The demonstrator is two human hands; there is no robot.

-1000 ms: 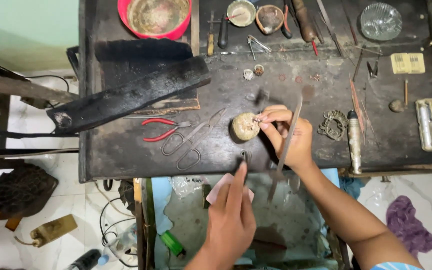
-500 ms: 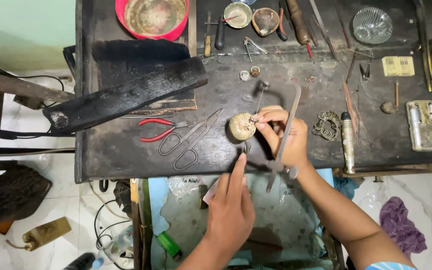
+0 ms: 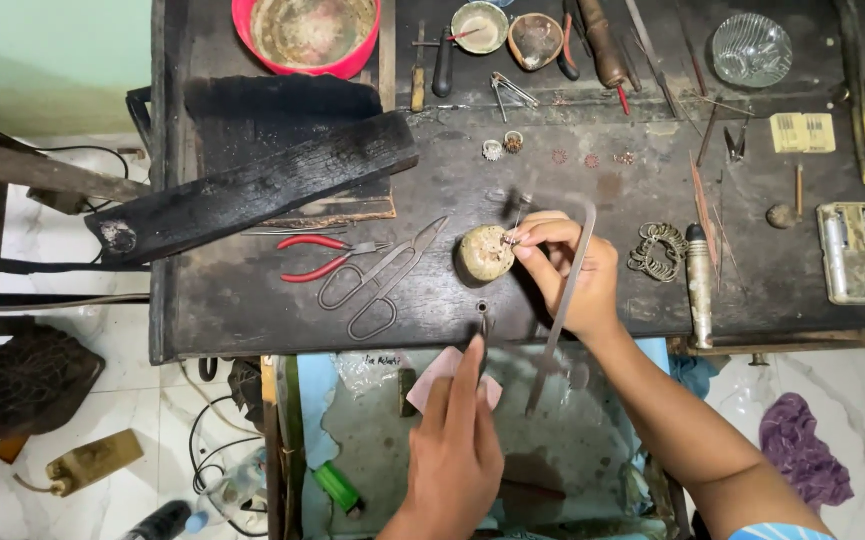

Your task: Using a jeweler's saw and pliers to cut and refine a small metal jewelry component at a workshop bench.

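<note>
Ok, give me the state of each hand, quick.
Left hand: index finger stretched out, touching a small dark metal peg at the bench edge; holds nothing visible.
Right hand: closed, pinching a tiny metal piece against a round beige lump.

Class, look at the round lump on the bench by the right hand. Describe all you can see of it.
The lump is a rounded, pale tan ball with a rough, mottled surface, like wax or clay. It sits on the dark bench, right of the scissors. A small metal piece is pressed at its upper right side, where the right hand pinches with its fingertips. That hand also carries a thin saw frame. The left hand stays below, not touching it.
</note>
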